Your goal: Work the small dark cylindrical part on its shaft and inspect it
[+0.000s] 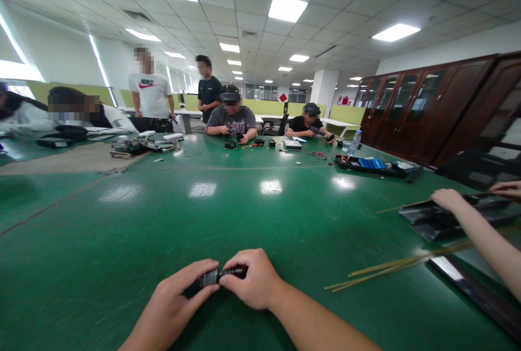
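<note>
Close to the table's near side, my left hand (179, 297) grips a short grey-and-black cylindrical part (209, 278) between thumb and fingers. My right hand (257, 280) pinches a slim black rod-like piece (226, 273) that lines up with the cylinder's right end. The two pieces meet or lie very close; whether they are joined I cannot tell. Both are held roughly level, just above the green tabletop (228, 210). My right fingers cover the far end of the rod-like piece, and my left palm hides the cylinder's left end.
At right, another person's hand (448, 199) rests on black channel-shaped parts (431, 223). Thin brass-coloured rods (378, 274) and a long black panel (468, 291) lie nearby. A black tray (354, 164), a water bottle (356, 142) and a heap of electronics (130, 146) stand farther back. Several people are around the table.
</note>
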The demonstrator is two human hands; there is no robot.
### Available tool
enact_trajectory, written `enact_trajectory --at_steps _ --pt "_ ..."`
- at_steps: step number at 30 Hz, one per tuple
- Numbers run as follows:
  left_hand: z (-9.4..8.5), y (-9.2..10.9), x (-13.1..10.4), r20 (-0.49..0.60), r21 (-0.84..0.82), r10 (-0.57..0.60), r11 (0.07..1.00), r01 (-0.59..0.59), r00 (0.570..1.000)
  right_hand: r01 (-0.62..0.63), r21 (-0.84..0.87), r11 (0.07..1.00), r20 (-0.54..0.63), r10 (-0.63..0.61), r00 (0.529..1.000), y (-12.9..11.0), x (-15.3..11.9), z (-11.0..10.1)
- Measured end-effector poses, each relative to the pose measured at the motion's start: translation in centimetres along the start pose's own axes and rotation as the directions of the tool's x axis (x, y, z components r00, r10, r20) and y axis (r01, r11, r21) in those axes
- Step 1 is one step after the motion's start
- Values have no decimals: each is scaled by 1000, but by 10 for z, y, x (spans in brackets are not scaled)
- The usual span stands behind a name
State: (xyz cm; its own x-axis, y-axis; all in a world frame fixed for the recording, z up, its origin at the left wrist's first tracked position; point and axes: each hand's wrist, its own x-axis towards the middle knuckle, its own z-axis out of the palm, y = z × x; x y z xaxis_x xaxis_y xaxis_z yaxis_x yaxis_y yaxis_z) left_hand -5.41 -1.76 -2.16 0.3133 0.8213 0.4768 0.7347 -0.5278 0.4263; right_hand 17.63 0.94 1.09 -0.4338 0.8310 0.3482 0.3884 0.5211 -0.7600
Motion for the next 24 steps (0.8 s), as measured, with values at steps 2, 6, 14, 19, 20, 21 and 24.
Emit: enact_trajectory --at_steps 2,6,14,19,20,21,24 --pt "1 -1 0 -13 11 8 1000 -8 1000 17 -7 1000 -13 -17 1000 1 0 1" --pt "3 -3 0 -15 25 6 1000 -5 1000 23 -18 1000 -25 -23 999 2 0 2" --pt "1 -3 -1 -30 32 12 999 -11 999 35 -18 999 -34 -35 999 2 -1 1" --pt "2 -4 0 -36 29 12 1000 -11 999 37 -20 999 -39 -38 999 2 0 1" --pt "2 -4 -1 -38 29 13 1000 -12 999 38 -21 999 -42 -39 998 2 0 1" --pt "2 -4 -1 -38 29 13 999 -12 999 40 -23 999 -43 -41 998 2 0 1" --pt "1 -4 -1 -41 30 11 1000 -9 999 44 -27 999 -49 -46 998 1 1 0"
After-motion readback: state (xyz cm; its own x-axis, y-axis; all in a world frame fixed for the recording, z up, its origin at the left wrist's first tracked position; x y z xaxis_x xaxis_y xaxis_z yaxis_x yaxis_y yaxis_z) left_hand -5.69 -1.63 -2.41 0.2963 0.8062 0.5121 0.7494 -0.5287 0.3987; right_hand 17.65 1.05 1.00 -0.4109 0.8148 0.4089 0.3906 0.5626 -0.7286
